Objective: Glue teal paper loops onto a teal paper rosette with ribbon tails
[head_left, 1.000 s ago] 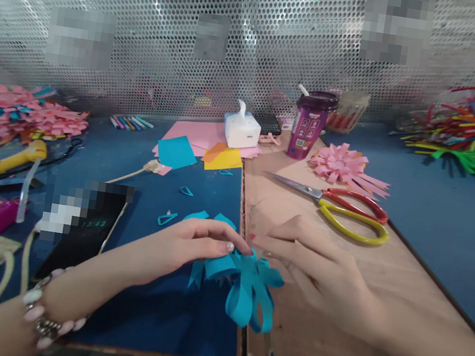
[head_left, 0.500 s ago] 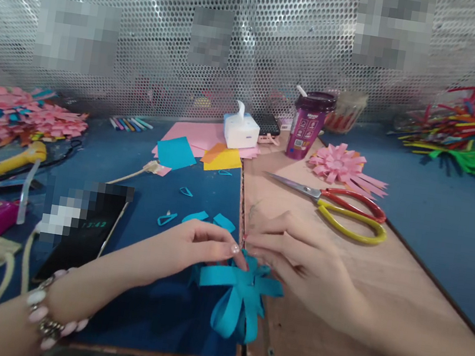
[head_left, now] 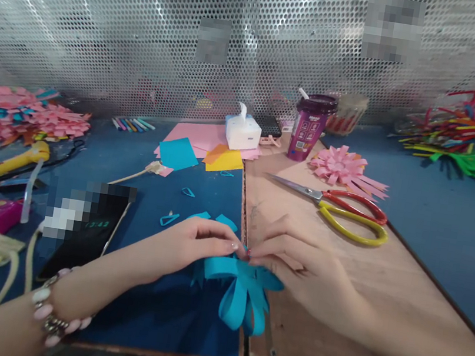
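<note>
Between my hands is a blue paper flower (head_left: 245, 298) made of looped strips, some of them hanging toward me. My left hand (head_left: 203, 243), with a beaded bracelet at the wrist, pinches its far edge from the left. From the right my right hand (head_left: 305, 262) closes finger and thumb on the same far edge, the fingertips of both hands nearly meeting. The hands partly hide the flower's back loops. Just beyond my left hand lie blue paper pieces (head_left: 226, 222) and small blue folded loops (head_left: 169, 219).
Scissors (head_left: 349, 209) lie at right, before a pink paper flower (head_left: 338, 166) and a purple cup (head_left: 309, 129). A tissue pack (head_left: 242, 132) stands by coloured paper sheets (head_left: 178, 153). At left are a phone (head_left: 90, 233), a yellow glue gun (head_left: 21, 159) and cables.
The flower has tipped, its near loops lifting slightly and shifting right. My fingertips have drawn closer together at its far edge. The camera view has moved slightly.
</note>
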`<state>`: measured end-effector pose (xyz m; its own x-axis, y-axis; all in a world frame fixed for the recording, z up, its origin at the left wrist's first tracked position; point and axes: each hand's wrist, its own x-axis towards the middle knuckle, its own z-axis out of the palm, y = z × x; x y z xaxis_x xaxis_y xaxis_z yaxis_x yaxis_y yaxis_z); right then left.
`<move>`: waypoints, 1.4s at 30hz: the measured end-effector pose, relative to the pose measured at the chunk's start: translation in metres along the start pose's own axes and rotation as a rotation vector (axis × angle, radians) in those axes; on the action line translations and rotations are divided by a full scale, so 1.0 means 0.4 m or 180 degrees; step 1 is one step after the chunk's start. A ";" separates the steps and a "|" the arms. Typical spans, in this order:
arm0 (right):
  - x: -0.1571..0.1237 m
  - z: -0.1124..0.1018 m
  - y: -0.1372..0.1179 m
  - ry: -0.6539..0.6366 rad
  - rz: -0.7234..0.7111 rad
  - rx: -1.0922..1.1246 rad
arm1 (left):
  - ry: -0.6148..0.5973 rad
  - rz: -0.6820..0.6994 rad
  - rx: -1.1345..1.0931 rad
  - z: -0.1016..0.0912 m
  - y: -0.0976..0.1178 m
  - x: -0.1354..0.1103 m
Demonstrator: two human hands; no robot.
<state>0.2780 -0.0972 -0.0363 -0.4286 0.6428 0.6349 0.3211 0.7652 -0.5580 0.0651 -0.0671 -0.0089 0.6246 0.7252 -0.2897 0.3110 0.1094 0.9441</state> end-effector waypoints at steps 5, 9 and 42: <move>-0.005 -0.006 0.007 -0.0148 -0.0013 -0.0147 | -0.0104 0.0066 0.0089 -0.005 -0.004 0.000; -0.010 -0.017 0.004 -0.0403 0.0128 -0.0182 | -0.0139 0.0125 0.0158 -0.006 -0.001 0.000; 0.005 -0.061 0.000 -0.0818 -0.0825 -0.0990 | -0.0104 0.0045 0.0237 -0.006 0.004 -0.002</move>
<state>0.2976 -0.0949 -0.0220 -0.7103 0.4298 0.5575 0.3966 0.8986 -0.1874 0.0634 -0.0658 -0.0068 0.6520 0.7036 -0.2825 0.3536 0.0475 0.9342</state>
